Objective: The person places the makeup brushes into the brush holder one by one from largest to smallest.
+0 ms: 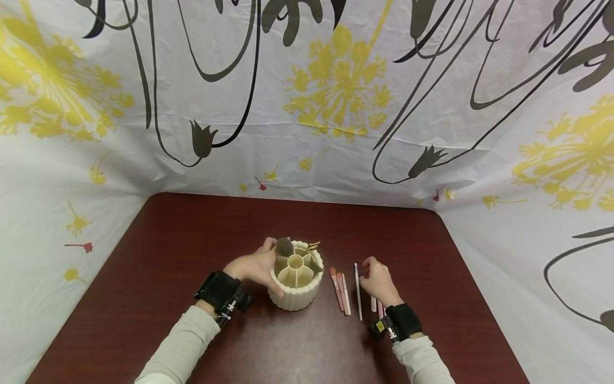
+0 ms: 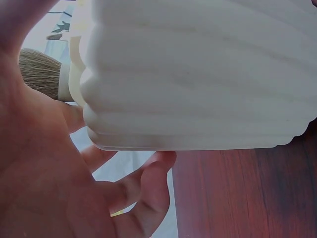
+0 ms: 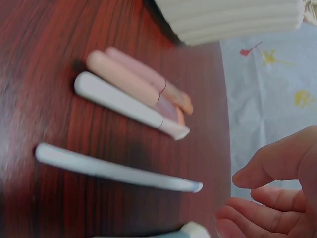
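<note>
A: Starting from the left, what does the left hand (image 1: 254,269) do?

B: It grips the side of the round, cream-coloured, fluted holder (image 1: 296,300), thumb to the front. The holder stands upright on the dark red-brown wooden table (image 1: 192,229), left of the loose brushes. A lopsided squeeze or push could tip it or make it slide.

A: And the brush with a rounded grey-brown bristle head (image 1: 284,247)?

B: It sticks up at the left rim, close beside the palm. If the hand slipped upward, it could bend those bristles.

A: Further right?

B: Two pink-handled brushes with orange-tinted tips (image 1: 337,290) lie near a white-handled brush (image 1: 346,294). They sit close together, so a careless sweep could knock all three and set the round handles rolling.

A: Then the slim white stick (image 1: 358,293)?

B: It lies flat, just beside the right hand (image 1: 379,281), whose fingers are loosely bent around nothing. Being thin, it could skid away if a fingertip pressed one end.

A: Anything beyond?

B: A pink handle (image 1: 381,310) shows partly under the right wrist; a low forearm could nudge it unseen.
</note>
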`<control>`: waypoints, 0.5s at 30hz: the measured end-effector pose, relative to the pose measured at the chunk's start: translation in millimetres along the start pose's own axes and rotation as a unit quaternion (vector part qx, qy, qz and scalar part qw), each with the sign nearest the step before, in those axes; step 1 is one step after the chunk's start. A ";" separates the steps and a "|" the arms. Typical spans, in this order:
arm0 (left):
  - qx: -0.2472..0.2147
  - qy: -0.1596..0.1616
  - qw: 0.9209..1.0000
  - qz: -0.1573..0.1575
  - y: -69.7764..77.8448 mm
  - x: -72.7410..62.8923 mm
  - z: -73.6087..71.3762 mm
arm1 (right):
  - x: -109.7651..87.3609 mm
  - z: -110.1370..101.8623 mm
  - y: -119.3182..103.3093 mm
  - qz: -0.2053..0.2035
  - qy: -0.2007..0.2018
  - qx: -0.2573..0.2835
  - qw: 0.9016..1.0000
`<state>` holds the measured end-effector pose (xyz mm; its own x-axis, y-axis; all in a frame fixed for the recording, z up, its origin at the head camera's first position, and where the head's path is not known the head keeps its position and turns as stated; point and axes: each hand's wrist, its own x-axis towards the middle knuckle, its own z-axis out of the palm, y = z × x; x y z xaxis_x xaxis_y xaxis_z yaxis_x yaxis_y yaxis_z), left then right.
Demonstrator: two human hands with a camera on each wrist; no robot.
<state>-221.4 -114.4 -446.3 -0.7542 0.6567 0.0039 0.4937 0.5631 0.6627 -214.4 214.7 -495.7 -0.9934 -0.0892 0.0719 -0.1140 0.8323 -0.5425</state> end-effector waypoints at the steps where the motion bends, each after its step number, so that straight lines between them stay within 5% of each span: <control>1: 0.000 0.000 1.000 0.002 0.0 0.0 -0.3 | -0.2 -0.4 2.3 0.001 0.003 -0.002 1.000; 15: -0.002 -0.018 0.997 -0.081 8.6 -0.4 -3.2 | -0.7 -8.8 28.3 0.047 0.000 -0.028 0.999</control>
<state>-218.2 -111.4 -438.1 -0.8080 0.5746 -0.1303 0.3643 0.6611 0.6560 -216.9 243.2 -503.7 -0.9997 -0.0089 0.0233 -0.0194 0.8659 -0.4999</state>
